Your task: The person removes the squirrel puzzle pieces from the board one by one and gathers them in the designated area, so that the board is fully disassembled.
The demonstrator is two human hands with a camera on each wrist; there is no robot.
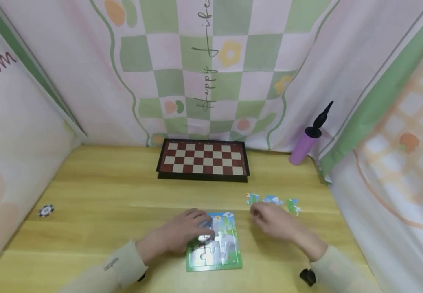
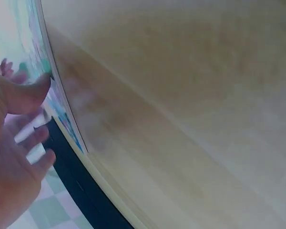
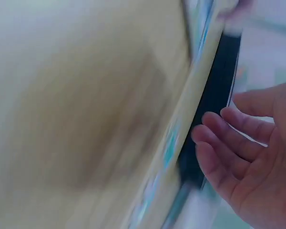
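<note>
A jigsaw puzzle board (image 1: 216,244) with a green and blue border lies on the table, pieces fitted in it and glare over its middle. My left hand (image 1: 183,231) reaches over its upper left part, fingers spread and loosely bent. The left thumb (image 2: 31,95) is right at the board in the left wrist view. To the right of the board, my right hand (image 1: 275,219) is just in front of several loose puzzle pieces (image 1: 292,206). Its fingers (image 3: 217,162) are softly bent with nothing between them in the right wrist view.
A checkered chessboard (image 1: 204,158) with a black frame stands at the back. A purple hand pump (image 1: 303,148) leans by the curtain (image 1: 229,53) at the back right. On the far left of the wooden table (image 1: 105,191) lies a poker chip (image 1: 46,210).
</note>
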